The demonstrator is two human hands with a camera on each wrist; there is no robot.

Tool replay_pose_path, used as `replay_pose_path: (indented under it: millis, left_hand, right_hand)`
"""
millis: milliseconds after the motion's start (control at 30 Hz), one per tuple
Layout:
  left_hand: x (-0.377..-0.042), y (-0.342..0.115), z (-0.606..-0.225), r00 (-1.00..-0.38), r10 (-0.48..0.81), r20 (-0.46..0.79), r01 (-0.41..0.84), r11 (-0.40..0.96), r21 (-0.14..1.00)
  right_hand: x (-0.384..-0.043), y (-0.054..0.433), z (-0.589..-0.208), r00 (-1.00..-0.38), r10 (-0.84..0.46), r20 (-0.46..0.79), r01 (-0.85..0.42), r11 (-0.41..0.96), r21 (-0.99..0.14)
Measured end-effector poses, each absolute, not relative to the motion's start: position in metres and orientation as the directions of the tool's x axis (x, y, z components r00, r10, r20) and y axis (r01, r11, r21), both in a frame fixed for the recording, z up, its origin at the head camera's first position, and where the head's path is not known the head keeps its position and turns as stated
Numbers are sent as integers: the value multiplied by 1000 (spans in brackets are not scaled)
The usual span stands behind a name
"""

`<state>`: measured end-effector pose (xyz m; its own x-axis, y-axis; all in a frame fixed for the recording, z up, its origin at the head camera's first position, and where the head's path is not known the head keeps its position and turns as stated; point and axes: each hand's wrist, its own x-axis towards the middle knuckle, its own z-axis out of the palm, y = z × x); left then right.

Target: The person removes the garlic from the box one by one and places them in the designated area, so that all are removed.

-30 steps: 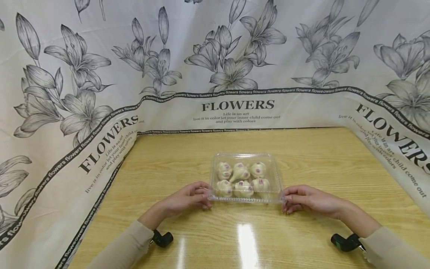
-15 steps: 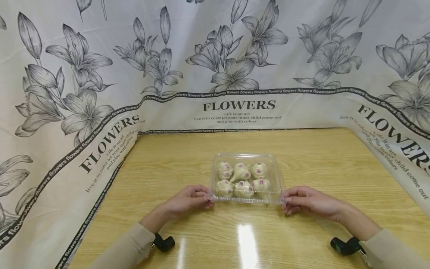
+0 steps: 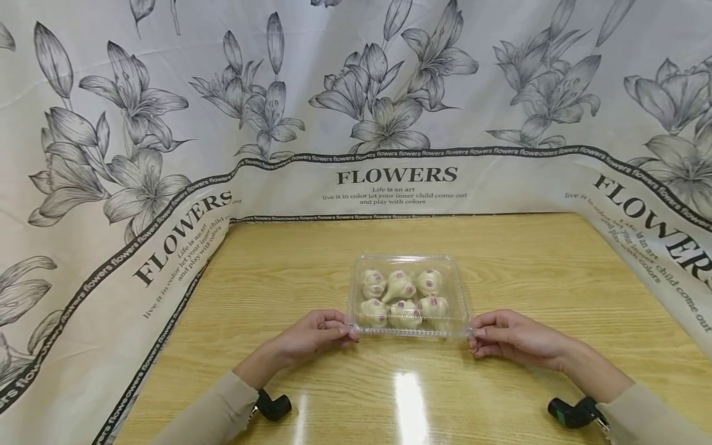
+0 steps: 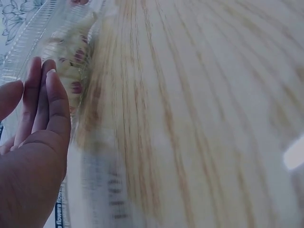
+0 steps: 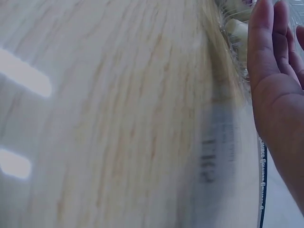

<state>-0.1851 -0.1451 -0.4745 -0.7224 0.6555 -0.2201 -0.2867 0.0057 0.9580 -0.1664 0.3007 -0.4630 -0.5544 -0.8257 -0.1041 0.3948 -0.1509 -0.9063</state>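
Observation:
A clear plastic clamshell box (image 3: pixel 408 332) sits on the wooden table in the head view, its lid down. Inside lie several pale garlic bulbs (image 3: pixel 405 314) with purple patches, in two rows. At the box's near left corner, my left hand (image 3: pixel 311 339) pinches the rim between thumb and fingers. My right hand (image 3: pixel 520 339) pinches the near right corner the same way. The left wrist view shows that hand's fingers (image 4: pixel 58 102) along the box's side, garlic behind them. In the right wrist view, the fingers (image 5: pixel 262 42) partly cover the box.
The glossy wooden table (image 3: pixel 289 259) reflects bright light near its front. Fabric (image 3: pixel 400 185) printed with flowers and lettering surrounds it at the back and both sides. A black device (image 3: pixel 272 405) is on the left wrist, another black device (image 3: pixel 573 413) on the right.
My left hand has slid slightly to the right, further onto the near left corner. The right hand and the box keep nearly the same place; the head view has shifted a little.

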Motion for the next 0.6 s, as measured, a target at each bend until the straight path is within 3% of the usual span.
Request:
replay_pose_path:
  millis: [433, 600]
  left_hand:
    - [-184, -145, -477, -706, 674, -219, -317, -24, 948]
    - [-184, -146, -476, -705, 675, -220, -324, -29, 946]
  right_hand:
    - [-165, 299, -468, -564, -824, -51, 379, -203, -903]
    - [-163, 297, -470, -596, -803, -7, 303, -217, -928]
